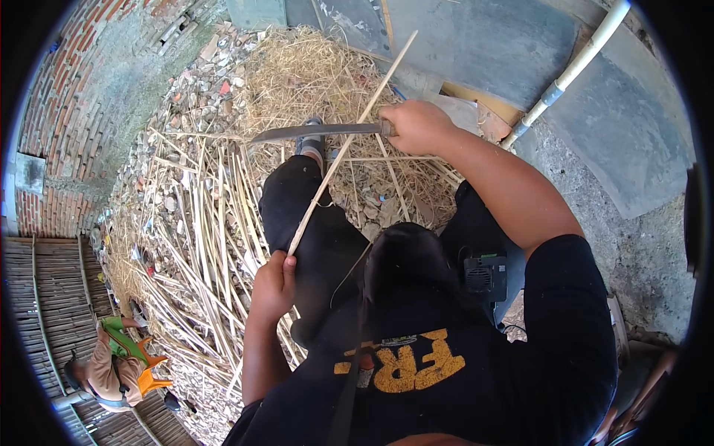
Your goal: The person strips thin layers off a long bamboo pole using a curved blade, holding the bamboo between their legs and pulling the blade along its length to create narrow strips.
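Bamboo strip (349, 141), pale and thin, slanting from the left hand (274, 286) up past the right hand toward the grey slabs (483, 52) at the top edge of the ground. Left hand closing in a fist around the strip's lower end, above the left thigh in black trousers (312, 238). Right hand (418, 126) gripping tight the handle of a long dark knife (312, 133), blade lying crosswise and pointing left, touching the strip where the two cross. Shoe (312, 141) showing just under the blade, resting on the litter.

Lying all about the ground on the left: a heap of split bamboo strips (201, 245), pale yellow, crisscrossing over rubble. Beyond the knife, a mound of dry straw-coloured shavings (305, 74). Curving along the upper left edge, a red brick wall (59, 126). Running slantwise at the upper right corner, a white pipe (573, 70) with a grey joint, over the slabs.

Hanging at the right hip, a small black box (485, 276) with a round grille. Printed across the black shirt (461, 372), large yellow lettering seen upside down.

Sitting at the lower left corner on woven bamboo matting (44, 312), well apart, another person (108, 372) in a tan top, beside green and orange things too small to tell.
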Available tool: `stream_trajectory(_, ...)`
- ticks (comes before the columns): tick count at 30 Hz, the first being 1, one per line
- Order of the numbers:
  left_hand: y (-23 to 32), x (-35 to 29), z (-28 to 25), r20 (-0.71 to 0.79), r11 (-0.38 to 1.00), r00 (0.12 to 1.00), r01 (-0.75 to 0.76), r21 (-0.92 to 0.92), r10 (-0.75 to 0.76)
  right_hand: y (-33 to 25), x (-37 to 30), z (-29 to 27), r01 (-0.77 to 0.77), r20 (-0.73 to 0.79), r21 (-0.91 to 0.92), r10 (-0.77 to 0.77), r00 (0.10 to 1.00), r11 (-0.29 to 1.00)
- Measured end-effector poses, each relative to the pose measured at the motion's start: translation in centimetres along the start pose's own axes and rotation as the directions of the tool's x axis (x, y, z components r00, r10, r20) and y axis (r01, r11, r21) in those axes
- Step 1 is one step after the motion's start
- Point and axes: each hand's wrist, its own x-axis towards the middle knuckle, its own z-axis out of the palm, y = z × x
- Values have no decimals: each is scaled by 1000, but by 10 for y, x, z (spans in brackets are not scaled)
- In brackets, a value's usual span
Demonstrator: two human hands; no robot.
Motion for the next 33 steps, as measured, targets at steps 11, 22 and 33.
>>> stream_trajectory(11, -6, 0, 1, -4, 997, 1000, -10, -77, 9, -7, 0, 7, 86, 3, -3, -86, 996, 996)
stream_trajectory(22, -7, 0, 4, -23, 998, 999, -24, -51, 23, -6, 0, -1, 37, 45, 33, -39, 998, 999)
stream_trajectory(33, -2, -2, 3, -14, 1000, 1000, -1, -19, 1, 16, 4, -8, -10, -5, 91, 10, 1000, 996)
